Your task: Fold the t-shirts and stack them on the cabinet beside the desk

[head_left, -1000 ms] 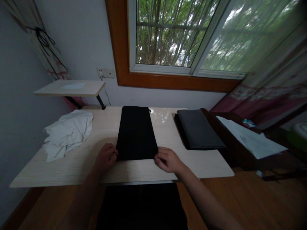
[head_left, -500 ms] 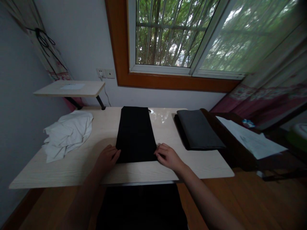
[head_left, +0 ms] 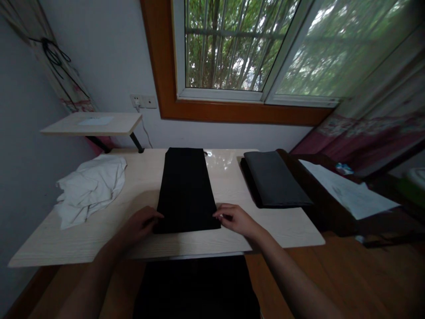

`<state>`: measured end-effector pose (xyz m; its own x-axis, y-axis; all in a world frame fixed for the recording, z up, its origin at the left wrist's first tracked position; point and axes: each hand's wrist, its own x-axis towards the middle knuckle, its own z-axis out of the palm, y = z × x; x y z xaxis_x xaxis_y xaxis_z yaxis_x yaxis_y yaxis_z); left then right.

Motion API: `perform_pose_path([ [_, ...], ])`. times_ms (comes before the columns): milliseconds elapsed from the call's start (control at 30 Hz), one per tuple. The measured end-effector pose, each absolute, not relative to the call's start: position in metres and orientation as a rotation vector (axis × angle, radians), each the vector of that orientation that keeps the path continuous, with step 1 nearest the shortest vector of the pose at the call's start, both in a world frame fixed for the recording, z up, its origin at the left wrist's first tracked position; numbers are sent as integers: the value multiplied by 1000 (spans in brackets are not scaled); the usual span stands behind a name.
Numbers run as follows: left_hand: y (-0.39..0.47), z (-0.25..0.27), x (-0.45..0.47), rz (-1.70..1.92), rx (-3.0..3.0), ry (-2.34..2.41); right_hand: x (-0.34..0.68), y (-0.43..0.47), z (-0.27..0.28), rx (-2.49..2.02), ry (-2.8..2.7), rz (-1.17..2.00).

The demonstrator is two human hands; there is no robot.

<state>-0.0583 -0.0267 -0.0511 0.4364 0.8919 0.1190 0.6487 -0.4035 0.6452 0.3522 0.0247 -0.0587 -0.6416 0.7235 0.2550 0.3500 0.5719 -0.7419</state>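
A flat black fabric piece (head_left: 186,190), roughly rectangular and narrower at its far end, lies on the pale wooden desk in front of me. A small dark loop shows by its far right corner. At its near left edge, my left hand (head_left: 143,221) is closed with fingertips on the fabric; part of that hand is in shadow. Across from it, my right hand (head_left: 236,218) pinches the near right edge between thumb and fingers. The fabric lies smooth, its near edge a little back from the desk's front edge.
A crumpled white cloth (head_left: 91,188) lies at the desk's left, below a small raised shelf (head_left: 116,126). Dark grey and black folded fabric (head_left: 275,179) rests on the right. Beyond it, a white sheet (head_left: 345,190) lies on a dark surface. The desk (head_left: 192,248) stands below a window.
The near end of the black fabric piece now reaches slightly closer to me. My left hand has moved a little left and down; my right hand stays at the right edge.
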Motion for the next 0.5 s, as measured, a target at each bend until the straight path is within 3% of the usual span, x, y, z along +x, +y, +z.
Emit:
perform_pose_path([
  [500, -27, -51, -67, 632, 2326, 1220, 348, 29, -54, -863, -2285, 915],
])
